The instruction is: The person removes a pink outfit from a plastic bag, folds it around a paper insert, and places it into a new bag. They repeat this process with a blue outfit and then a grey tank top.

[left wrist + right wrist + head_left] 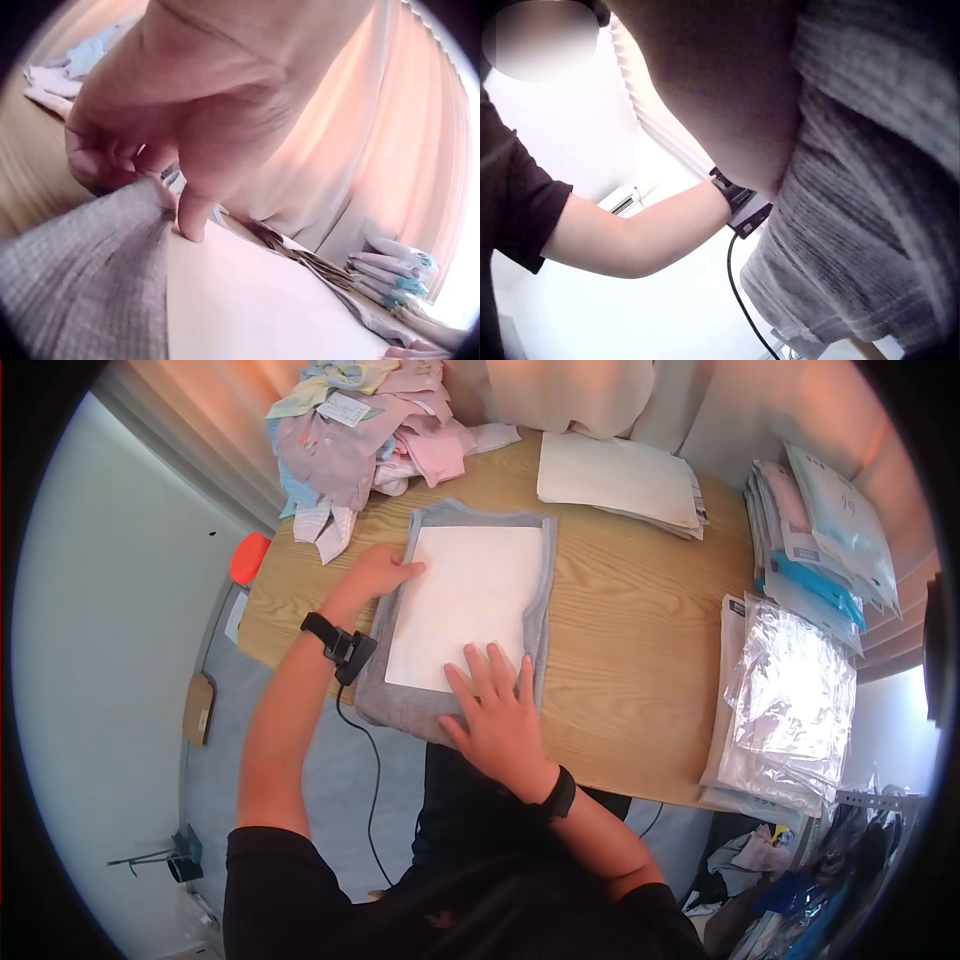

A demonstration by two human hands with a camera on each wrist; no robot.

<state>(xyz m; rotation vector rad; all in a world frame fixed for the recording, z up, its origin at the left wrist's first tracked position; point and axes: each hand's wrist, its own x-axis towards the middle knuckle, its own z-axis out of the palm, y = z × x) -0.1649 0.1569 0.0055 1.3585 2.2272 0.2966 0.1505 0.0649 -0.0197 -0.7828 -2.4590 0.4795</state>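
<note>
A grey garment point(400, 705) lies folded on the table with a white rectangular sheet point(465, 600) on top of it. The left hand point(372, 578) is at the garment's left edge; in the left wrist view its curled fingers pinch the grey cloth point(90, 270), the thumb touching the white sheet point(247, 300). The right hand point(500, 725) lies with fingers spread across the sheet's lower right part and the cloth below it. In the right wrist view, grey ribbed cloth point(840, 240) fills the right side, beside the dark, close part of the right hand point(727, 97).
A pile of pastel clothes point(330, 450) sits at the table's back left. White sheets point(615, 475) are stacked at the back. Packaged garments point(840, 520) and clear plastic bags point(790, 700) lie along the right side. A black cable point(378, 790) hangs from the left wrist camera.
</note>
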